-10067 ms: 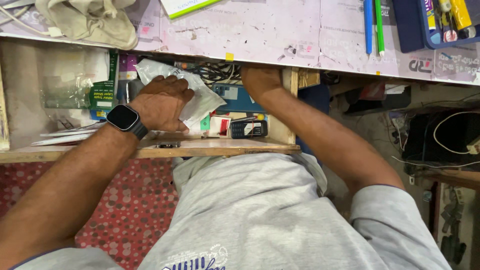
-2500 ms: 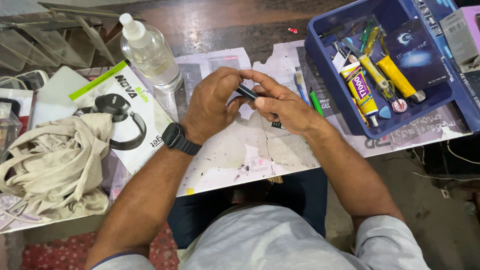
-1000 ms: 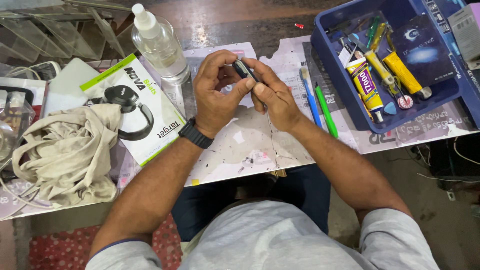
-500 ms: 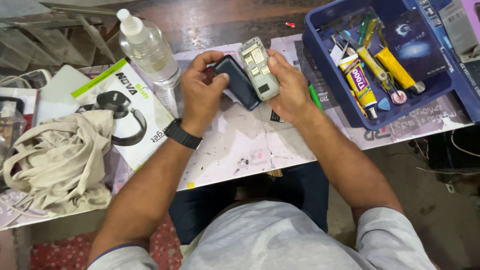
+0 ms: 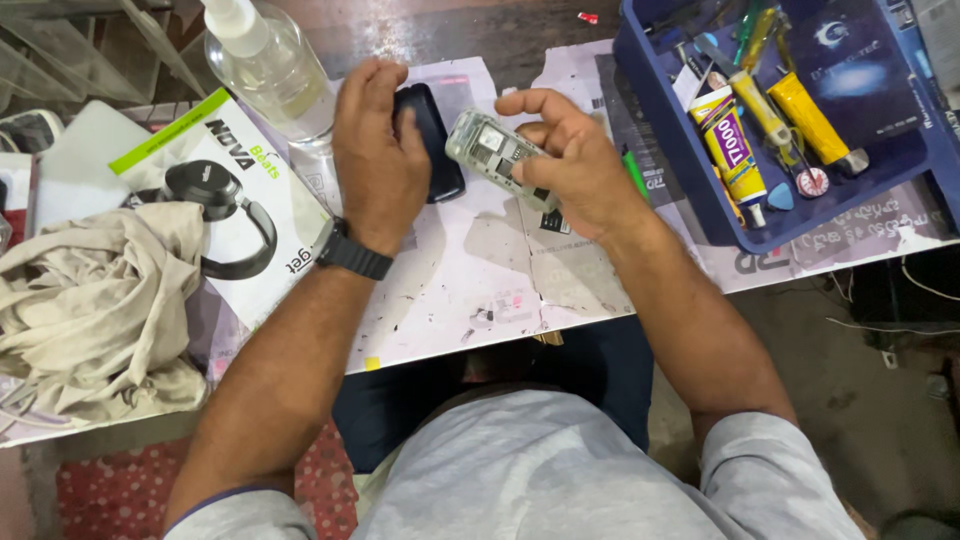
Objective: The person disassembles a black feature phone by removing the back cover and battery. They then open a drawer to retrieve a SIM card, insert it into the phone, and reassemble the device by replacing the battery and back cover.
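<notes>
paper-covered bench [image 5: 450, 290] | left hand [image 5: 378, 160]: black cover [image 5: 432, 135] | right hand [image 5: 575, 165]: probably phone body [image 5: 495, 155]

A clear spray bottle [image 5: 268, 62], a headphone box [image 5: 215, 190], crumpled beige cloth [image 5: 95, 310] — and a blue tray [image 5: 690, 190] of glue tubes [image 5: 735, 150] on the worktop [image 5: 450, 290].

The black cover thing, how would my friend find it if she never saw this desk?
Look at the white paper sheet mid-desk. The left hand presses the black cover down on it, next to the clear bottle. It is flat, dark and rounded, unlike the pale open phone body in the right hand.
</notes>
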